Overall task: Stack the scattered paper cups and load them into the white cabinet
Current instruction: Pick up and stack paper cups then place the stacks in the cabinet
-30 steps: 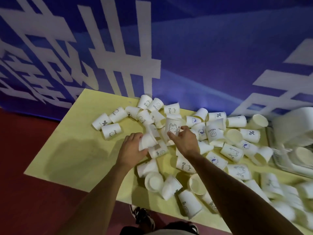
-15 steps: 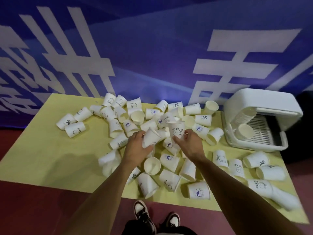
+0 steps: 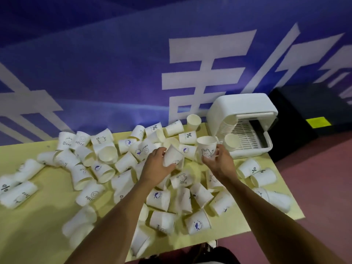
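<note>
Leftmost cups [image 3: 17, 195] blurred, cropped by the edge; cabinet [image 3: 242, 105] interior half hidden.

Matt paper cups [image 3: 161, 199], smooth plastic cabinet [image 3: 242, 105]

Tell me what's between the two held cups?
Head view: a blue-logo paper cup lies between the tilted cup in the left hand and the bunny cup in the right hand.

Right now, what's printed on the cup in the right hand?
A dark outline bunny on the white cup held by the right hand; head view.
</note>
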